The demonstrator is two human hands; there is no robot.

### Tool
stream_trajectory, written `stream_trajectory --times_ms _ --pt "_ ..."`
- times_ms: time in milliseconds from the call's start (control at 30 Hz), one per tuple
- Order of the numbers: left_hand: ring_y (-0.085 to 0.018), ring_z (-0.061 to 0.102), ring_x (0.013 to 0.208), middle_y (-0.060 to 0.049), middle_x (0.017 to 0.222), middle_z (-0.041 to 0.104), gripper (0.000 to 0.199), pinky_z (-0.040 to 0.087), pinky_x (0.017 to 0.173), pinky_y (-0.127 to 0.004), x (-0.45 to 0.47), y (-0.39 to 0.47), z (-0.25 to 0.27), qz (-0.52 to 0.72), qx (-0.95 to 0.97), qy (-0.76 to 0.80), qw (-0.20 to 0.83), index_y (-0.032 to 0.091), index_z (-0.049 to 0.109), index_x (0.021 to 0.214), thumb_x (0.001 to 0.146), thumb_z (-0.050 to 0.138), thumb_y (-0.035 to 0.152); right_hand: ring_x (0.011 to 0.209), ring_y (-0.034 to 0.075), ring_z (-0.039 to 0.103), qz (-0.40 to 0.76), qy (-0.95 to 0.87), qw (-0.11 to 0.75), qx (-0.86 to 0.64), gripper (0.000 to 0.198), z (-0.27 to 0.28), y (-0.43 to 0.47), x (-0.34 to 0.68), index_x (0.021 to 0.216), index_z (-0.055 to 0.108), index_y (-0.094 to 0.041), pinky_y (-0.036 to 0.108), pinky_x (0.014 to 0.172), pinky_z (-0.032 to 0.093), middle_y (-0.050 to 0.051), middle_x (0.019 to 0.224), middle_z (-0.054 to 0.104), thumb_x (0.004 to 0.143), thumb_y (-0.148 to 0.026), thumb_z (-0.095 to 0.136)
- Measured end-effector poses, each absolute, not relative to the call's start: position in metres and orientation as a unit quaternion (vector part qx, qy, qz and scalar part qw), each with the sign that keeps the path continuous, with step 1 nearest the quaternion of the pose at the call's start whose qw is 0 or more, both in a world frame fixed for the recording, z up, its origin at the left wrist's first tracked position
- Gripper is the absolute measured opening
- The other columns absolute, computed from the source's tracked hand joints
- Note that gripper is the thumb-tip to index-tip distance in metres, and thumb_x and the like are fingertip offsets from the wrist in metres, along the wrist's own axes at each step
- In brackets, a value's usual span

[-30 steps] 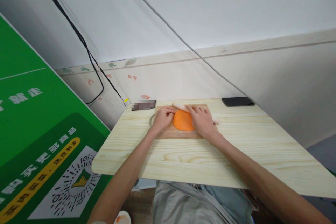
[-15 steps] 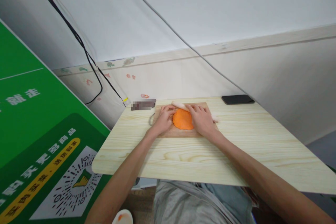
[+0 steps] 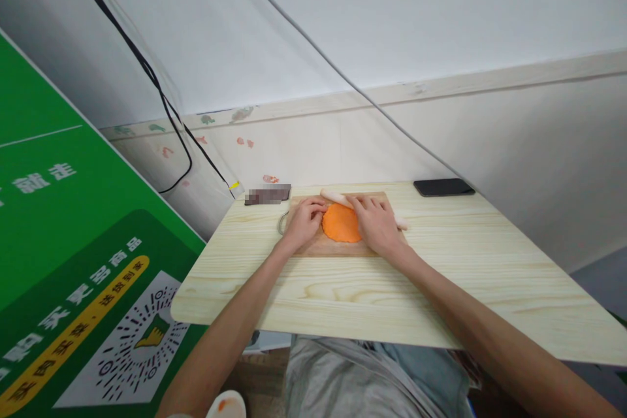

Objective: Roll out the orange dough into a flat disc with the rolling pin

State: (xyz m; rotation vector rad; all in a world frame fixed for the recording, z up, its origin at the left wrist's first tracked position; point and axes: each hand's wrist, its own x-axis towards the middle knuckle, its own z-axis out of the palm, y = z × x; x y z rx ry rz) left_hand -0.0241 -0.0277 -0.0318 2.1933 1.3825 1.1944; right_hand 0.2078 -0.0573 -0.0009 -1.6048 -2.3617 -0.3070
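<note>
A flat round orange dough disc [image 3: 341, 223] lies on a small wooden board [image 3: 333, 247] at the far side of the pale wooden table [image 3: 372, 287]. My left hand [image 3: 304, 222] rests at the disc's left edge, fingers curled against it. My right hand [image 3: 376, 225] covers the disc's right edge, fingers laid over it. A pale rolling pin [image 3: 335, 196] lies across the board's far edge, just behind both hands; part of it is hidden by my right hand.
A black phone [image 3: 443, 187] lies at the table's far right corner. A dark flat object [image 3: 267, 194] sits left of the board. A green printed banner [image 3: 73, 255] stands to the left. Cables [image 3: 161, 98] hang along the wall behind.
Both hands stay at the edges of the orange disc with only slight finger shifts. The view has wobbled a little.
</note>
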Motion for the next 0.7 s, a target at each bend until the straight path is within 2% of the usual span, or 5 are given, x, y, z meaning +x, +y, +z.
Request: stream_trajectory --times_ms 333,567,700 --pt "-0.021 0.072 0.115 -0.007 0.115 0.08 0.036 0.056 0.113 -0.042 -0.025 -0.028 -0.03 0.424 0.756 0.467 0.175 0.021 0.085 0.091 0.089 0.061 -0.005 0.127 0.031 0.061 -0.103 -0.814 0.138 -0.555 0.057 -0.001 -0.058 0.208 0.16 0.054 -0.021 0.042 0.103 0.039 0.015 0.149 0.067 0.106 -0.009 0.04" --pt "-0.021 0.074 0.106 -0.007 0.108 0.08 0.017 0.059 0.104 -0.039 -0.019 -0.026 -0.026 0.439 0.726 0.495 0.188 0.021 0.084 0.085 0.088 0.076 0.006 0.126 0.031 0.061 -0.102 -0.813 0.135 -0.557 0.057 -0.002 -0.057 0.207 0.159 0.054 -0.021 0.042 0.1 0.039 0.016 0.146 0.067 0.105 -0.009 0.043" --pt "-0.02 0.074 0.099 -0.006 0.1 0.081 0.017 0.059 0.099 -0.036 -0.015 -0.021 -0.026 0.451 0.701 0.519 0.191 0.021 0.083 0.079 0.083 0.08 0.005 0.125 0.03 0.061 -0.107 -0.813 0.137 -0.556 0.057 -0.002 -0.058 0.207 0.159 0.054 -0.021 0.041 0.1 0.038 0.016 0.146 0.068 0.104 -0.009 0.045"
